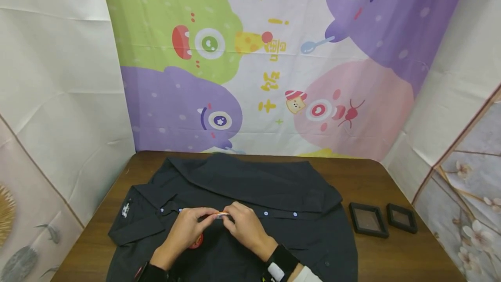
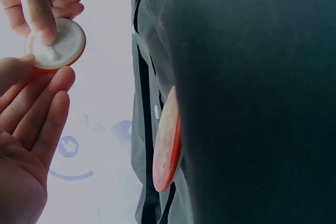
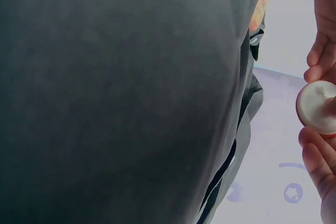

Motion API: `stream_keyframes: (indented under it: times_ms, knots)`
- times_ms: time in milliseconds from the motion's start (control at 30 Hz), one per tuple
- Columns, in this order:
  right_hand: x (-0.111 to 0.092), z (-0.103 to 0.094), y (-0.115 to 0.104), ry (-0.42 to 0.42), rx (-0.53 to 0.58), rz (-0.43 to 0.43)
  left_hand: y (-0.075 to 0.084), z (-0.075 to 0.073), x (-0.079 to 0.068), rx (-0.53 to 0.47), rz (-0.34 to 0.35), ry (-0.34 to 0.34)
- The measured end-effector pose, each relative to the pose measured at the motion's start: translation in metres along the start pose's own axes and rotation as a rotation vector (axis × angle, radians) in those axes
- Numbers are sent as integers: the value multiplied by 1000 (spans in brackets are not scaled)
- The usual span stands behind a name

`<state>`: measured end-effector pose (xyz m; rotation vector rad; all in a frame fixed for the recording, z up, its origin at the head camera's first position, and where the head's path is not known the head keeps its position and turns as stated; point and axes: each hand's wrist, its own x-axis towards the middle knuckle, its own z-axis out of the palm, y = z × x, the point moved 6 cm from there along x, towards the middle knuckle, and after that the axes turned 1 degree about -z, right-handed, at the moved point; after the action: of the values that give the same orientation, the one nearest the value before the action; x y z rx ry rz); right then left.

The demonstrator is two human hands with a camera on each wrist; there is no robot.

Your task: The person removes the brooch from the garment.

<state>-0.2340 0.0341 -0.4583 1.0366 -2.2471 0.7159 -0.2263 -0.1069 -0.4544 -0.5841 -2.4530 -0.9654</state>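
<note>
A round badge (image 2: 72,35) with a white back and an orange-red rim is held up between both hands in front of the dark shirt (image 1: 325,247). My left hand (image 1: 188,229) pinches one edge of it between thumb and fingers. The right hand (image 1: 248,229) grips the opposite side, its thumb pressed on the white back beside a small pin. Below the left hand lies a second red round badge (image 1: 198,241) on the shirt front, partly hidden by that hand. Seen edge-on in the left wrist view, it stands out from the cloth.
The shirt is spread over a brown wooden table (image 1: 395,269), with white buttons along its front. Two black square frames (image 1: 369,219) lie to its right. A cartoon-printed cloth (image 1: 270,138) hangs behind the table, with pale cloth walls at both sides.
</note>
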Motion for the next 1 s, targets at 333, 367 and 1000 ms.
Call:
stream_keyframes:
  times_ms: [333, 367, 1000]
  knots:
    - [1, -3, 3, 11, 27, 26, 1, -1, 5, 16, 2, 2]
    - [1, -3, 4, 13, 34, 28, 1, -1, 6, 11, 2, 0]
    - [-3, 0, 9, -46, 154, 48, -3, 7, -2, -55, -54, -42]
